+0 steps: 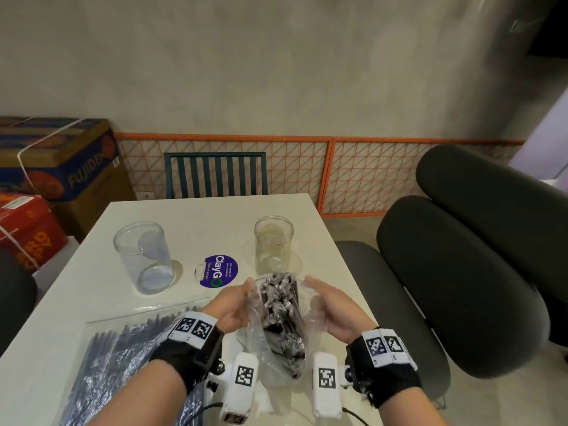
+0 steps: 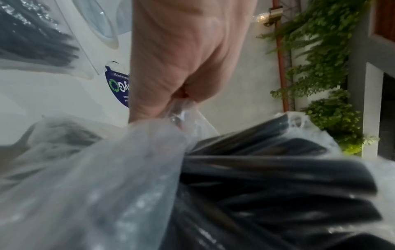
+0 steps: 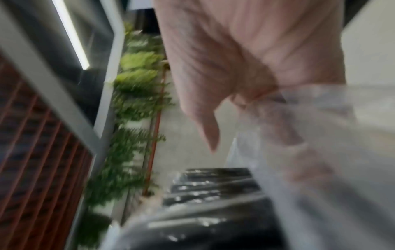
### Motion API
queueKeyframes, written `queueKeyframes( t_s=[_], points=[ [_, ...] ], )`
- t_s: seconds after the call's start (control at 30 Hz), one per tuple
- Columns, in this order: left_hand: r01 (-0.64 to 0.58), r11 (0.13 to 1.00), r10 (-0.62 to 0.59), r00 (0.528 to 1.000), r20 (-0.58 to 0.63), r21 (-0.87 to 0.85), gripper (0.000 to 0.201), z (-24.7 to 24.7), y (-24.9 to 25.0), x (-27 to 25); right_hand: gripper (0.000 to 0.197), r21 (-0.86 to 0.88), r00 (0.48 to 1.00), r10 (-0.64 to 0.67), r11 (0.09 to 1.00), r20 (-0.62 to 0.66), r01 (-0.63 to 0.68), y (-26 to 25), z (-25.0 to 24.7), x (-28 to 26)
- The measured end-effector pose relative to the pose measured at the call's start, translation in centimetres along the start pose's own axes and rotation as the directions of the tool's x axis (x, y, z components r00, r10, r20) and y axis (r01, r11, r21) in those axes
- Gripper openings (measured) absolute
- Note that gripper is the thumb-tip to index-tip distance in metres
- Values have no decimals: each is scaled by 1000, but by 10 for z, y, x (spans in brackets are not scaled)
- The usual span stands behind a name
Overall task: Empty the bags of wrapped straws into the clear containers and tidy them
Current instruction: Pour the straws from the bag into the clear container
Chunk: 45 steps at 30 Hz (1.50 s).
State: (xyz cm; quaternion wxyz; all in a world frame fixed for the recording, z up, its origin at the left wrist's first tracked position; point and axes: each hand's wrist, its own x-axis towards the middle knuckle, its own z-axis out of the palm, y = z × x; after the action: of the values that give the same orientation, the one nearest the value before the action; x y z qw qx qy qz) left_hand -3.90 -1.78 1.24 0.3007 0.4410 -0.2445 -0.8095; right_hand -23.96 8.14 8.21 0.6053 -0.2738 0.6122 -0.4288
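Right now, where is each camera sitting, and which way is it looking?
Head: on the person's head, looking down at the table; both forearms, the left hand and right hand show.
Left wrist: looks along the left hand pinching the clear bag.
Right wrist: blurred, looks along the right hand gripping the bag.
All three share the bag of black wrapped straws.

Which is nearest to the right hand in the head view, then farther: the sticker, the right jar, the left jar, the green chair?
From the right hand:
1. Right jar, just beyond it.
2. Sticker, to its left.
3. Left jar, far left.
4. Green chair, behind the table.
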Motion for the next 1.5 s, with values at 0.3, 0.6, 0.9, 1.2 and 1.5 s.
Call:
queueKeyframes(
  t_s=[0.3,0.6,0.9,1.2,1.5],
  points=[
    [40,606,204,958,-204,794,48,46,-15,-82,16,-11,989,31,999,-144,-33,3,-8,17],
    [178,983,-181,953,-244,-32,37,14,-29,-55,36,415,982,183,892,34,-181,19,6,13],
    [58,985,-60,998,-6,-163,33,25,-36,-82,57,314,983,124,936,133,-160,29,-5,-3],
    [-10,977,45,986,160,-212,37,57,3,-110,53,18,946,-275,961,172,276,-12,-12,-33],
    [-164,950,40,907,419,265,38,88,97,-112,52,-243,802,-574,765,162,597,-112,32,-19]
  ],
)
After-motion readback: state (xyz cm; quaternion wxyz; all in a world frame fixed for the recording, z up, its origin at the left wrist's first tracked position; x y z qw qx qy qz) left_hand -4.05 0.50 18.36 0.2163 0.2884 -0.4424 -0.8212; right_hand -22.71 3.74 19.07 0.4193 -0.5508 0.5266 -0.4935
